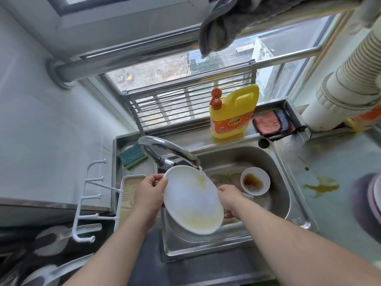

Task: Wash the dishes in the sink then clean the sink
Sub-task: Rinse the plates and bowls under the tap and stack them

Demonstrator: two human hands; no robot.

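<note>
A white plate (192, 201) with yellow residue is tilted over the steel sink (282, 193). My left hand (149, 193) grips its left rim and my right hand (229, 200) holds its right rim from behind. Water runs from the chrome faucet (169, 149) onto the plate's upper right edge. A small white bowl (255, 181) with brown sauce sits in the sink to the right of the plate. Greasy yellow film lies on the sink floor behind the plate.
A green sponge (133, 158) lies at the sink's back left. A yellow detergent bottle (233, 112) and a pink cloth (270, 123) stand on the ledge. A white drying rack (121, 195) sits left. A yellow spill (321, 186) marks the right counter.
</note>
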